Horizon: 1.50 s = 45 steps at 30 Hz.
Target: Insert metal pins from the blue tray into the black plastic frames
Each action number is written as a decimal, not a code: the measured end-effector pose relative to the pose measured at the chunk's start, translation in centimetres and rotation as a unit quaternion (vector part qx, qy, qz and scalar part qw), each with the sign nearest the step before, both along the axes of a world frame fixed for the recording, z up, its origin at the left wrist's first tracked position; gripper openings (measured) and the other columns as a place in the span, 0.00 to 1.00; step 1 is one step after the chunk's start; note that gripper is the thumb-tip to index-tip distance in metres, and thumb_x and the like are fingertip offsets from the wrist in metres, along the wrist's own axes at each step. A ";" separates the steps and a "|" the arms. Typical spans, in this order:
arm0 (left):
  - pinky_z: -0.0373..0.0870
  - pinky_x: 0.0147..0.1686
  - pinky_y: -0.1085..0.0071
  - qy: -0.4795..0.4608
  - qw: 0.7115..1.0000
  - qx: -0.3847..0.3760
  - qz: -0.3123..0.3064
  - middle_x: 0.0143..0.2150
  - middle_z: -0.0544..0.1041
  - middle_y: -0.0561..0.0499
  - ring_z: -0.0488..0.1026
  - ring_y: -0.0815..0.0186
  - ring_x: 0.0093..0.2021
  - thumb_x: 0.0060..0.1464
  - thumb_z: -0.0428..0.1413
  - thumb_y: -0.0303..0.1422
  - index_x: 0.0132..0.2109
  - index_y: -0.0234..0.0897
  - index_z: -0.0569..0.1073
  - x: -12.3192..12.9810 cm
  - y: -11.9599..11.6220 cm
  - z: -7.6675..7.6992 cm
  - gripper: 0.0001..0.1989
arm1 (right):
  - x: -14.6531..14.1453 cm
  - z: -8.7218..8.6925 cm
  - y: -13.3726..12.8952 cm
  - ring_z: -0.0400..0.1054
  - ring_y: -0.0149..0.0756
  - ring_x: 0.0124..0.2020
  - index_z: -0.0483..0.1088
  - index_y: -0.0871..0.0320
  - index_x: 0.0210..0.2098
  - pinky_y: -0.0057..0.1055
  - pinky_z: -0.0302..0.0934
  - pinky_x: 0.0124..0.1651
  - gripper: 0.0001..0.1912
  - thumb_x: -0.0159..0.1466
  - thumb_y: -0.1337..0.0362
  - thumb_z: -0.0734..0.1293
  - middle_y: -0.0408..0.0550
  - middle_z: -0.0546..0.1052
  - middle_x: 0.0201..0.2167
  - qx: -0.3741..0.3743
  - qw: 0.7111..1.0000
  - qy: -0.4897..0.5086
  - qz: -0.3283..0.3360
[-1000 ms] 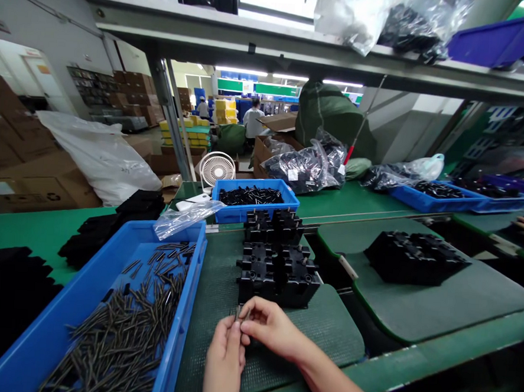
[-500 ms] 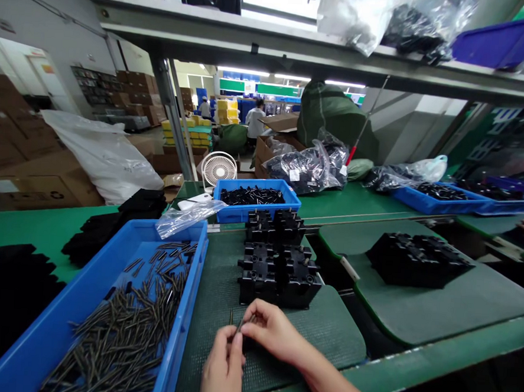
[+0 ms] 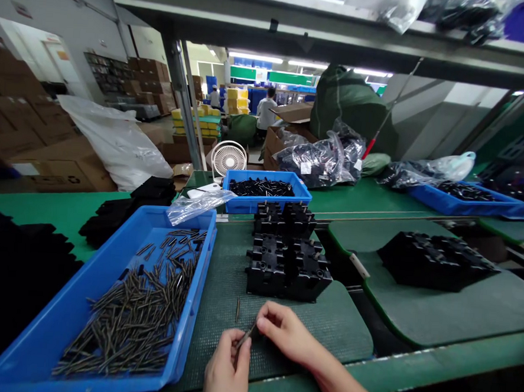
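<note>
Left end of the green tabletop [image 3: 52, 205]: a heap of black padding [image 3: 128, 211] lies just behind a shallow blue plastic tray [image 3: 198, 275]. The tray holds many slender, dark metal pins [image 3: 125, 329], lying crossed in a loose layer. A crumpled clear bag [image 3: 197, 207] rests across its far corner.

Centre, near edge: a dark green, finely textured mat [image 3: 214, 317] lies just right of the tray. The left hand [image 3: 227, 374] and right hand [image 3: 287, 333] are close together on the mat's near side, with one pin [image 3: 245, 337] held tilted between them. Its lower end is pinched by the left fingers [image 3: 235, 340], and its upper end is under the clenched right fingers [image 3: 266, 318]. A second pin [image 3: 238, 309] lies alone on the mat, just beyond the hands. Farther along stand two blocky black plastic fixtures [image 3: 288, 268], ribbed and square-socketed, one behind the other. Behind them, a blue tray [image 3: 243, 205] holds short black parts [image 3: 261, 187].

Right: a similar black fixture [image 3: 435, 263] sits on a smooth-edged green mat [image 3: 432, 319], separate from the first mat.
</note>
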<state>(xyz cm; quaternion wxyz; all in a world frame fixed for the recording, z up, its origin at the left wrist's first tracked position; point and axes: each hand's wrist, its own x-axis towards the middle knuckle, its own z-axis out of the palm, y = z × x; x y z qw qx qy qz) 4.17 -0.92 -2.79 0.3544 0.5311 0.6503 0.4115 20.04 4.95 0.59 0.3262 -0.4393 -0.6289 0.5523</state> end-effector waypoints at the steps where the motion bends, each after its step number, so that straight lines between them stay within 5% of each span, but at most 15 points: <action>1: 0.73 0.32 0.67 0.002 1.000 0.005 -0.003 0.32 0.79 0.47 0.77 0.60 0.32 0.53 0.52 0.47 0.36 0.40 0.71 0.0 0.1 0.2 0.15 | 0.0 0.0 0.0 0.57 0.28 0.27 0.65 0.62 0.29 0.24 0.52 0.31 0.13 0.63 0.58 0.64 0.41 0.66 0.25 0.002 1.000 -0.005 -0.002; 10: 0.75 0.32 0.66 0.037 0.998 0.045 0.000 0.32 0.80 0.47 0.78 0.60 0.31 0.54 0.50 0.46 0.35 0.40 0.71 0.1 0.2 1.0 0.14 | -0.1 -0.3 0.2 0.58 0.28 0.28 0.65 0.61 0.28 0.24 0.53 0.31 0.15 0.64 0.56 0.63 0.41 0.67 0.25 0.019 1.000 -0.012 -0.004; 23: 0.70 0.41 0.60 0.048 0.999 0.007 -0.020 0.39 0.78 0.44 0.76 0.54 0.39 0.55 0.51 0.43 0.39 0.41 0.71 -0.4 0.3 1.0 0.12 | 0.0 -0.3 0.4 0.57 0.28 0.26 0.62 0.61 0.24 0.25 0.50 0.29 0.22 0.68 0.52 0.57 0.40 0.64 0.22 0.060 0.995 -0.079 0.002; 27: 0.68 0.34 0.65 -0.099 0.993 -0.069 -0.006 0.34 0.76 0.47 0.73 0.60 0.32 0.50 0.55 0.46 0.39 0.39 0.70 -0.3 0.8 1.3 0.16 | 0.1 -0.2 0.5 0.61 0.29 0.27 0.66 0.61 0.25 0.25 0.54 0.32 0.20 0.68 0.55 0.58 0.41 0.68 0.23 0.066 0.995 -0.075 0.009; 29: 0.63 0.23 0.71 -0.233 0.963 -0.136 -0.006 0.26 0.72 0.53 0.66 0.68 0.23 0.47 0.57 0.50 0.36 0.37 0.69 -0.3 1.2 1.7 0.19 | 0.2 -0.2 0.5 0.63 0.30 0.29 0.68 0.61 0.26 0.25 0.56 0.33 0.17 0.67 0.59 0.59 0.42 0.71 0.25 0.071 0.995 -0.073 0.007; 32: 0.56 0.19 0.76 -0.343 0.922 -0.178 -0.013 0.25 0.66 0.57 0.60 0.74 0.21 0.45 0.58 0.53 0.31 0.37 0.64 -0.4 1.6 2.7 0.23 | 0.2 -0.2 0.6 0.66 0.31 0.32 0.70 0.60 0.29 0.25 0.58 0.37 0.12 0.66 0.62 0.61 0.43 0.73 0.28 0.078 0.995 -0.065 0.003; 37: 0.52 0.17 0.79 -0.397 0.894 -0.207 -0.013 0.25 0.62 0.59 0.57 0.77 0.21 0.43 0.60 0.53 0.30 0.37 0.60 -0.2 1.8 3.2 0.25 | 0.2 -0.2 0.7 0.67 0.32 0.35 0.72 0.59 0.33 0.26 0.59 0.40 0.07 0.65 0.65 0.62 0.43 0.74 0.31 0.085 0.996 -0.039 -0.008; 45: 0.52 0.15 0.80 -0.320 0.935 -0.152 -0.020 0.23 0.62 0.60 0.57 0.76 0.18 0.52 0.52 0.53 0.31 0.37 0.62 0.5 2.1 1.5 0.22 | -0.3 -0.4 0.4 0.62 0.27 0.29 0.69 0.61 0.38 0.22 0.57 0.30 0.12 0.61 0.58 0.67 0.43 0.71 0.31 -0.048 0.996 0.069 0.013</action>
